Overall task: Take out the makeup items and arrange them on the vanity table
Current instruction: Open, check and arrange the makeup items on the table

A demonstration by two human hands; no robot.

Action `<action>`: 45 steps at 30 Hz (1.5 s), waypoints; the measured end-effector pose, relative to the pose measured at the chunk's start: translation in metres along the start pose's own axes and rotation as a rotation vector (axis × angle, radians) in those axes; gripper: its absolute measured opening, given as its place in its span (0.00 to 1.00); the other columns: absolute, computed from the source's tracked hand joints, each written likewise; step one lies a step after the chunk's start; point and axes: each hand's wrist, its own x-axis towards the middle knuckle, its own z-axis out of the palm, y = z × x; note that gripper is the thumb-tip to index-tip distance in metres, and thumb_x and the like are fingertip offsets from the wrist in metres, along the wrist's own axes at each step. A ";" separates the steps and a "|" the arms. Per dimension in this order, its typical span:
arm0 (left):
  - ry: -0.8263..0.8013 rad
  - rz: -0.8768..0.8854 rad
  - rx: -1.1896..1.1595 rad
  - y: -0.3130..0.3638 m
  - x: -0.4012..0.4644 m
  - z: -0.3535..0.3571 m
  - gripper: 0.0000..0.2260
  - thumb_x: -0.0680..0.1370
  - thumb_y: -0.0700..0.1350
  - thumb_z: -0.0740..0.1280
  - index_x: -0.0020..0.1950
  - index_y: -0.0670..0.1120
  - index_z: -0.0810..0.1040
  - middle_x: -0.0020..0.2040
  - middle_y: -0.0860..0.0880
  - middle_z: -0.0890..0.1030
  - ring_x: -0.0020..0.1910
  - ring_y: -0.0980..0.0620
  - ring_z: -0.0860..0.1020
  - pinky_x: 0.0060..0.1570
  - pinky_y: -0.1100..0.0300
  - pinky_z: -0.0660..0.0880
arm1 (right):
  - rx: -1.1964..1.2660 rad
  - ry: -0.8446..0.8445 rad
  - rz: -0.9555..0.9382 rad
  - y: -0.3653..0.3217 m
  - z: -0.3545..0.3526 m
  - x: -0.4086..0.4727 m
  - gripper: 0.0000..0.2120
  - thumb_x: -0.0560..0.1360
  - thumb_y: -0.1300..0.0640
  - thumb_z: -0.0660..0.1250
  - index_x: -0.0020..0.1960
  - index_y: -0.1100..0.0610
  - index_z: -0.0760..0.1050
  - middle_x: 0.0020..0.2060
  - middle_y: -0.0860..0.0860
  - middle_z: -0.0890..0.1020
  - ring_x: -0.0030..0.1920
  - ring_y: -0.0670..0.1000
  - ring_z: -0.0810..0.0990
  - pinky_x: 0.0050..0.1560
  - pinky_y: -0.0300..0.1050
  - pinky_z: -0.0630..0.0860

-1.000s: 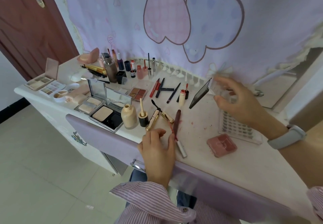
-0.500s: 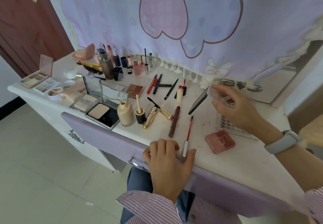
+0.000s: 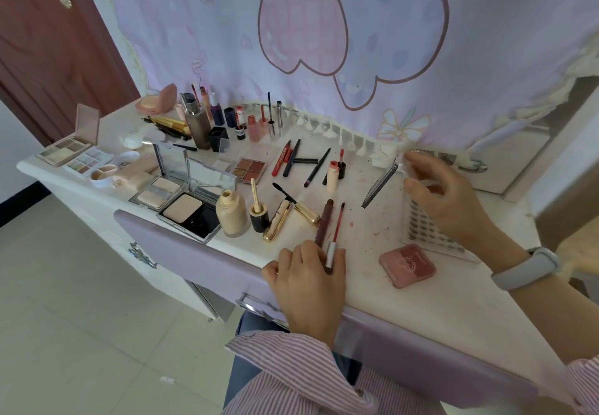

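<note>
left hand (image 3: 308,278) holds lip gloss wand (image 3: 335,236), tip pointing away.

We see a domestic bedroom or dressing corner. A white vanity table (image 3: 453,301) with a lilac drawer front (image 3: 201,259) carries open powder compacts (image 3: 191,213), eyeshadow palettes (image 3: 64,150) and bottles. Behind it hangs a pastel curtain (image 3: 356,41) printed with hearts; we also note a wooden door (image 3: 48,58) and tiled floor (image 3: 81,317).
</note>
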 end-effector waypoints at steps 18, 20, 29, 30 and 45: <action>-0.341 0.048 -0.778 0.026 0.020 -0.023 0.20 0.74 0.61 0.62 0.64 0.56 0.66 0.58 0.64 0.70 0.56 0.68 0.70 0.54 0.76 0.65 | 0.032 -0.322 0.292 -0.045 -0.017 -0.001 0.11 0.71 0.43 0.61 0.46 0.47 0.77 0.46 0.47 0.82 0.37 0.50 0.84 0.45 0.53 0.79; -0.504 -0.005 -0.904 0.036 0.019 -0.025 0.20 0.74 0.59 0.58 0.65 0.61 0.62 0.60 0.69 0.67 0.58 0.73 0.69 0.53 0.78 0.66 | 0.003 -0.370 0.345 -0.051 -0.016 -0.001 0.13 0.73 0.43 0.59 0.47 0.50 0.77 0.48 0.48 0.82 0.35 0.51 0.84 0.44 0.53 0.79; -0.445 -0.217 -0.888 0.055 0.001 -0.007 0.17 0.82 0.44 0.51 0.66 0.64 0.60 0.56 0.66 0.72 0.52 0.71 0.73 0.47 0.76 0.71 | -0.408 -0.521 0.319 -0.058 -0.021 -0.002 0.17 0.72 0.38 0.55 0.33 0.49 0.69 0.28 0.44 0.76 0.36 0.50 0.82 0.34 0.42 0.69; -0.423 -0.272 -0.875 0.057 0.004 -0.005 0.17 0.82 0.44 0.51 0.69 0.60 0.61 0.58 0.60 0.74 0.54 0.67 0.73 0.48 0.76 0.71 | -0.490 -0.514 0.281 -0.056 -0.020 0.002 0.17 0.74 0.41 0.55 0.33 0.51 0.67 0.29 0.46 0.74 0.37 0.52 0.82 0.35 0.44 0.69; -0.606 -0.533 -0.862 0.075 0.035 -0.001 0.17 0.78 0.43 0.59 0.65 0.57 0.66 0.59 0.58 0.72 0.57 0.59 0.72 0.60 0.59 0.70 | -0.865 -0.440 -0.019 -0.005 0.010 0.084 0.06 0.73 0.64 0.58 0.42 0.59 0.73 0.43 0.52 0.77 0.38 0.50 0.72 0.37 0.44 0.68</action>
